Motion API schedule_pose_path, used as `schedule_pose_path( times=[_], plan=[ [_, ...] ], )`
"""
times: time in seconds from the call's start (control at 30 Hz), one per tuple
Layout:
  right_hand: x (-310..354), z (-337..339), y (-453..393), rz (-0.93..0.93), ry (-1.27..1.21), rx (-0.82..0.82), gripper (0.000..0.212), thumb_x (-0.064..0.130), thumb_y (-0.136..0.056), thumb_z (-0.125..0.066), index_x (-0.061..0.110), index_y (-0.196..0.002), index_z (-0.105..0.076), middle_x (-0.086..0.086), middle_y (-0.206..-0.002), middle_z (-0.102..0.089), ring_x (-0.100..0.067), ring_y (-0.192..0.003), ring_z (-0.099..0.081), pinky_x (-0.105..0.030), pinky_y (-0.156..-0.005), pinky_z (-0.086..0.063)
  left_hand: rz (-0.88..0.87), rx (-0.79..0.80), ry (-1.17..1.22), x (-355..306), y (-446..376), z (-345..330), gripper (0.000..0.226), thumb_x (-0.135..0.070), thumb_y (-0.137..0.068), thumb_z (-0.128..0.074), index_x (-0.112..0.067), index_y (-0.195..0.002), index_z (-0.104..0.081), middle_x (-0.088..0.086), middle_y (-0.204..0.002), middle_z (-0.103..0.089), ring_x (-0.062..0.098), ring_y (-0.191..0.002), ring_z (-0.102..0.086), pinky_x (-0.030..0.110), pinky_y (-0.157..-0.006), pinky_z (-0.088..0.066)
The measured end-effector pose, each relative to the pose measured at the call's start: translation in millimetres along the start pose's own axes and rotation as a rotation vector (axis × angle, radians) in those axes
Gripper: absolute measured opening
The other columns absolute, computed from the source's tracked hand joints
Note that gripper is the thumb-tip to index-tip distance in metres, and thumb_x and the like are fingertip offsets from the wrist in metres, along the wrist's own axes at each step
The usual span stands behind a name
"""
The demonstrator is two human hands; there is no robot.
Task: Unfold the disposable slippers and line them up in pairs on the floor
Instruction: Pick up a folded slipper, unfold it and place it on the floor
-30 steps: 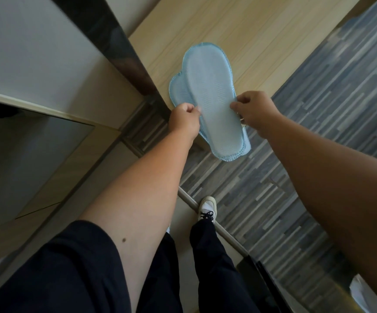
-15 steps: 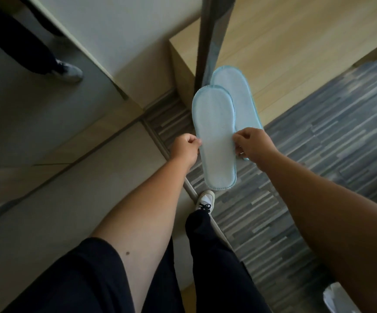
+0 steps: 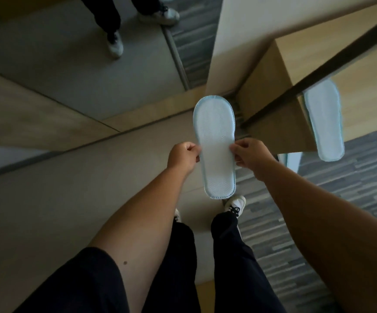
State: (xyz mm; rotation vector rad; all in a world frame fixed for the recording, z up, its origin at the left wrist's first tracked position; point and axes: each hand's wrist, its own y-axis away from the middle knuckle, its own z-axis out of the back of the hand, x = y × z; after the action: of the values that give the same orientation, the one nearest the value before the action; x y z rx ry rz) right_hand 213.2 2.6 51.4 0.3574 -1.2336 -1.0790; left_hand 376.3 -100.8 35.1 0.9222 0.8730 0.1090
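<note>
Above the person's shoes (image 3: 235, 205), a flat slipper (image 3: 215, 145) hangs sole-up, its long axis pointing straight away from the body. Left hand (image 3: 183, 155) and right hand (image 3: 249, 158) pinch opposite edges at mid-length, equally near. Another slipper (image 3: 324, 119) shows well right.

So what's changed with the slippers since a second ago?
The two stacked slippers have come apart: one slipper is pinched between the left hand and right hand, while the other slipper now appears off to the right. Both hands keep their grip.
</note>
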Motion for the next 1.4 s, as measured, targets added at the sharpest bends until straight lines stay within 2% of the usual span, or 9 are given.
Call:
schedule_pose_path(
  times=[0.27,0.5,0.6,0.7,0.77,0.9,1.07,1.27,1.4],
  plan=[
    [30,-104,0,-0.026,-0.063,0.074,0.010,0.020,-0.094,-0.060,0.013,-0.090,-0.066,-0.011,-0.094,-0.070,-0.027,-0.089,-0.068,-0.041,-0.082,-0.057,-0.004,-0.082,0.022,49,-14,91,0.015,-0.026,-0.091,-0.059,-0.021,-0.077,-0.064,0.006,-0.086,-0.074,0.024,-0.083,-0.071,0.038,-0.078,-0.055],
    [32,-131,-31,0.073,0.063,-0.057,0.013,0.023,-0.092,-0.058,0.012,-0.085,-0.060,-0.005,-0.083,-0.065,-0.017,-0.073,-0.065,-0.026,-0.058,-0.052,-0.054,-0.186,-0.035,74,-49,83,0.040,-0.040,-0.090,-0.058,-0.014,-0.120,-0.058,0.001,-0.120,-0.064,0.021,-0.106,-0.060,0.028,-0.086,-0.043],
    [23,-141,-50,0.194,0.273,-0.152,0.010,0.026,-0.092,-0.056,0.017,-0.088,-0.055,0.001,-0.082,-0.061,-0.010,-0.069,-0.060,-0.021,-0.052,-0.043,-0.058,-0.087,0.074,77,-69,57,0.032,-0.039,-0.092,-0.056,-0.016,-0.113,-0.063,0.003,-0.114,-0.067,0.020,-0.105,-0.063,0.029,-0.090,-0.046],
    [8,-147,-68,0.256,0.363,-0.175,0.012,0.025,-0.091,-0.056,0.014,-0.096,-0.057,-0.001,-0.092,-0.064,-0.015,-0.078,-0.062,-0.031,-0.065,-0.053,-0.034,0.024,0.240,76,-84,31,0.024,-0.036,-0.096,-0.050,-0.020,-0.107,-0.064,0.004,-0.108,-0.070,0.018,-0.101,-0.065,0.039,-0.093,-0.052],
    [-5,-150,-79,0.290,0.416,-0.159,0.015,0.025,-0.092,-0.056,0.013,-0.101,-0.058,-0.003,-0.097,-0.066,-0.017,-0.082,-0.062,-0.034,-0.070,-0.055,-0.031,0.049,0.368,75,-94,17,0.022,-0.033,-0.097,-0.048,-0.023,-0.109,-0.064,-0.002,-0.107,-0.070,0.008,-0.096,-0.067,0.027,-0.081,-0.054],
    [-29,-152,-101,0.418,0.486,-0.119,0.017,0.025,-0.095,-0.056,0.014,-0.106,-0.062,-0.001,-0.100,-0.067,-0.010,-0.076,-0.057,-0.016,-0.061,-0.042,-0.015,0.028,0.474,77,-118,-2,0.021,-0.026,-0.096,-0.052,-0.017,-0.111,-0.065,0.000,-0.103,-0.071,0.010,-0.090,-0.071,0.021,-0.075,-0.058],
    [-48,-144,-136,0.579,0.444,-0.059,0.017,0.017,-0.093,-0.059,0.008,-0.103,-0.070,-0.008,-0.104,-0.070,-0.023,-0.095,-0.063,-0.027,-0.079,-0.047,0.056,-0.037,0.444,97,-158,-9,0.020,-0.022,-0.097,-0.047,-0.014,-0.100,-0.065,0.008,-0.103,-0.073,0.019,-0.086,-0.073,0.033,-0.074,-0.061],
    [-78,-140,-228,0.186,0.244,-0.064,0.034,0.030,-0.093,-0.057,0.011,-0.122,-0.060,-0.007,-0.116,-0.062,-0.022,-0.103,-0.058,-0.033,-0.086,-0.046,0.092,-0.043,0.440,136,-217,-19,0.023,-0.022,-0.099,-0.044,-0.015,-0.090,-0.063,0.011,-0.100,-0.071,0.025,-0.084,-0.073,0.035,-0.070,-0.061],
    [-108,-154,-286,0.015,-0.005,0.147,0.014,0.019,-0.094,-0.055,0.018,-0.092,-0.068,-0.009,-0.093,-0.068,-0.021,-0.080,-0.064,-0.030,-0.065,-0.052,0.098,-0.015,0.468,168,-261,-34,0.021,-0.021,-0.099,-0.045,-0.020,-0.091,-0.065,0.008,-0.100,-0.072,0.024,-0.084,-0.073,0.030,-0.065,-0.060]
  ],
)
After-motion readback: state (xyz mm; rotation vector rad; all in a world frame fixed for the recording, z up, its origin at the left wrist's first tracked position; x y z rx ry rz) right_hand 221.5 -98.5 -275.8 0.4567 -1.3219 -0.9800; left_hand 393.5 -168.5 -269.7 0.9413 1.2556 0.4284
